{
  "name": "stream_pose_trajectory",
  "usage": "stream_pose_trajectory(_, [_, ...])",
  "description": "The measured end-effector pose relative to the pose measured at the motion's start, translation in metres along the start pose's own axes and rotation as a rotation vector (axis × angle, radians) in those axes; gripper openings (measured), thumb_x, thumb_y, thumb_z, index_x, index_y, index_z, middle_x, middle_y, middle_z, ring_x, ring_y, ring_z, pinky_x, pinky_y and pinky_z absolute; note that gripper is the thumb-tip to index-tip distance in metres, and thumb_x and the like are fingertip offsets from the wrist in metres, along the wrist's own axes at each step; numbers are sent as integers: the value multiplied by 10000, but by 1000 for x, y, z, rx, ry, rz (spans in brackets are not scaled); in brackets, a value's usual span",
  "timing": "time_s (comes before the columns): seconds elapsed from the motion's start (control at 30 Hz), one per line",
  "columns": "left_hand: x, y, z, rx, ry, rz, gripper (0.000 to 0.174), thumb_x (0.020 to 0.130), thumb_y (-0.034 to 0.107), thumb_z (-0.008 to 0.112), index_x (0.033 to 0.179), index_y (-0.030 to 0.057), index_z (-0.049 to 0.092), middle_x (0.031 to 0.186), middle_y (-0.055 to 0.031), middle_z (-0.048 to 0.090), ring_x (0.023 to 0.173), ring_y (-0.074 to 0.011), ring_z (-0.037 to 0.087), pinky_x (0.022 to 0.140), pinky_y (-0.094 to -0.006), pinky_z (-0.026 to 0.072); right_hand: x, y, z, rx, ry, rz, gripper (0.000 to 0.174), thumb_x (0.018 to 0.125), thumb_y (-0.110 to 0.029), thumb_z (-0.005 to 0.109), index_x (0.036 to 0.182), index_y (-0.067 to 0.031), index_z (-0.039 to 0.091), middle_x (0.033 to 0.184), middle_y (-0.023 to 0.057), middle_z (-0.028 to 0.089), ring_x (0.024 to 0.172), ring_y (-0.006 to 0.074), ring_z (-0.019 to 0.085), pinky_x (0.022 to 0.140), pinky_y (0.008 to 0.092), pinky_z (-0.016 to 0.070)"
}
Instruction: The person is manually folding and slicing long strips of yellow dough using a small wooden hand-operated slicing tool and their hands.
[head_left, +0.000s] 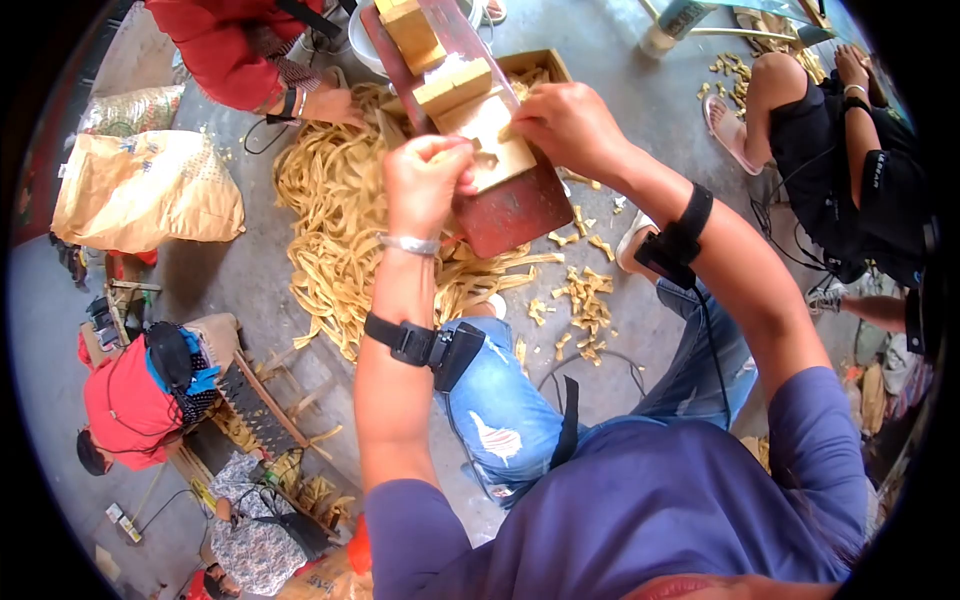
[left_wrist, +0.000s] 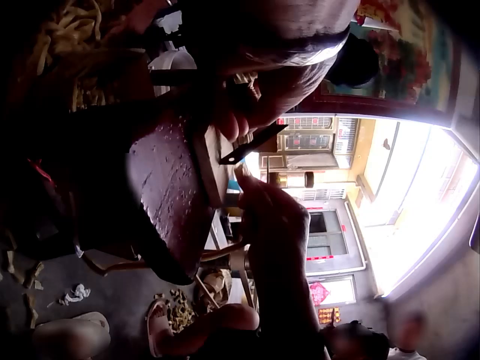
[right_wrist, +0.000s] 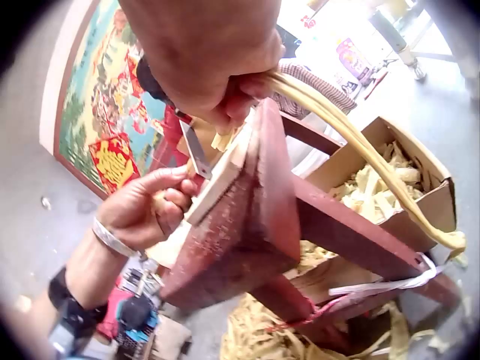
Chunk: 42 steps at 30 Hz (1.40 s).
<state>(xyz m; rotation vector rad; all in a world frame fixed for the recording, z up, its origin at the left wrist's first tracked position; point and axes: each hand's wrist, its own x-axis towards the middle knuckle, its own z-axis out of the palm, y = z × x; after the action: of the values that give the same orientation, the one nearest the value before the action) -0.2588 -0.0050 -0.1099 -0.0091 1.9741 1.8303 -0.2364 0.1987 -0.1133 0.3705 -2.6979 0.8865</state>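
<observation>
A red bench (head_left: pixel 515 215) carries a pale wooden board (right_wrist: pixel 217 184), with a thin metal blade (right_wrist: pixel 196 150) standing up from it. In the right wrist view my right hand (right_wrist: pixel 217 60) grips a long yellow strip (right_wrist: pixel 375 157) that trails down past the bench. Beside the blade my left hand (right_wrist: pixel 150 206) has its thumb and fingers pinched together. A bit of yellow material shows among the left hand's curled fingers (left_wrist: pixel 236 124) in the left wrist view. Across the blade, the right hand (left_wrist: pixel 277 225) pinches a pale end. The exact contact with the blade is hidden.
Yellow strips (head_left: pixel 335 225) lie heaped on the floor left of the bench, short knotted pieces (head_left: pixel 585 300) to its right. A cardboard box (right_wrist: pixel 420 161) of strips stands behind. One person's hand (head_left: pixel 335 105) reaches into the heap; another person sits at the right.
</observation>
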Motion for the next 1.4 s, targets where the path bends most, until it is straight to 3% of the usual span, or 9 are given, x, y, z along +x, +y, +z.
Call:
stream_pose_trajectory(0.13, [-24,5,-2,-330,-164,-115,290,948,189,544,1057,-77,586,872,-133,650,665,-139,627,616,-267,588,-13,-4,-28,480,16,327,174,870,-184,619,892,-17,662,773,93,684,708,165,655,681,298,496])
stream_pose_trajectory(0.47, [-127,-15,78,33,-374,-341,626,970,520,344,1142,-22,609,1094,-151,657,965,-272,632,923,-392,465,-103,-68,-84,912,-10,139,143,892,-126,628,966,-6,645,869,26,673,815,72,596,733,231,486])
stream_pose_trajectory(0.57, [-141,-22,99,-575,-349,-344,440,946,360,524,953,-64,640,919,-150,680,809,-232,673,658,-296,547,-147,-93,-98,712,-114,130,130,843,-117,661,930,-21,662,866,81,677,799,157,636,723,287,487])
stream_pose_trajectory(0.67, [-149,-9,115,-536,-173,-271,103,870,61,614,941,-5,649,818,-85,664,605,-159,610,524,-253,507,-188,-103,-111,525,-166,-1,83,840,-79,641,907,-31,654,896,91,675,830,171,631,737,293,480])
stream_pose_trajectory(0.87, [-207,40,135,761,-361,519,144,766,165,686,712,32,673,601,-107,618,501,-213,582,497,-323,447,-221,-92,-109,810,159,259,134,892,-117,578,977,-14,585,971,106,628,945,204,610,803,294,463])
stream_pose_trajectory(1.0, [-223,45,133,700,-118,564,131,748,160,631,685,45,645,622,-149,605,562,-305,609,544,-392,476,-227,-94,-114,676,296,120,170,943,-171,508,995,-19,562,1019,90,589,977,169,562,858,275,434])
stream_pose_trajectory(1.1, [-231,56,135,789,-382,547,144,749,178,642,683,50,647,623,-141,608,577,-302,617,544,-390,476,-223,-104,-130,512,321,-29,174,952,-177,496,983,-17,557,964,79,595,932,148,559,828,289,446])
stream_pose_trajectory(1.27, [-243,68,140,768,-95,560,112,762,158,633,687,77,656,674,-79,637,636,-266,619,646,-372,479,-233,-107,-124,916,255,353,155,908,-158,599,934,-5,609,806,41,634,699,96,590,613,241,488])
stream_pose_trajectory(1.4, [-246,52,144,995,-21,981,33,730,122,671,744,99,653,704,-43,601,711,-236,583,816,-355,419,-244,-119,-123,928,317,603,177,836,-176,708,852,-1,693,676,21,641,547,53,557,470,176,442])
